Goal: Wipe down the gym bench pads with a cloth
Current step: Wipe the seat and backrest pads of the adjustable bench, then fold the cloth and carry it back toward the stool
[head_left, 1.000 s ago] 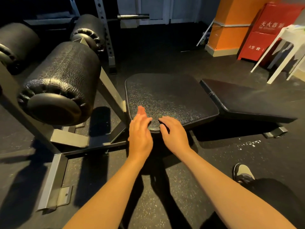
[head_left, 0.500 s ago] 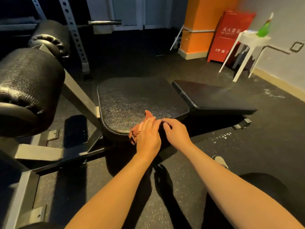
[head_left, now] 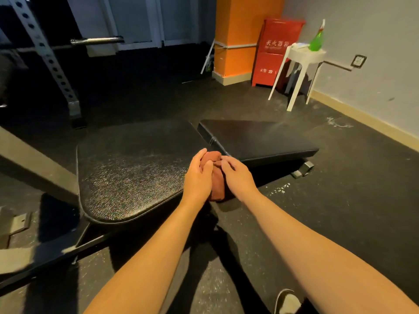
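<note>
Head view: a reddish cloth (head_left: 217,189) sits bunched at the near right corner of the seat pad (head_left: 131,168), just beside the back pad (head_left: 256,139). The left hand (head_left: 197,176) curls over its top and the right hand (head_left: 239,176) pinches its other side. It looks light, soft and floppy; I judge it best wadded into one palm, then pressed flat.

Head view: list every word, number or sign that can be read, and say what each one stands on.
"灭火器箱": white characters high on the front of the red cabinet.
"火警": white, low on the same cabinet; the symbol and marks after it are too blurred to read.
Small line under the top characters: too blurred to read.
Wall plate: a dark pattern, nothing legible.
Green spray bottle and cloth: no text visible.
</note>
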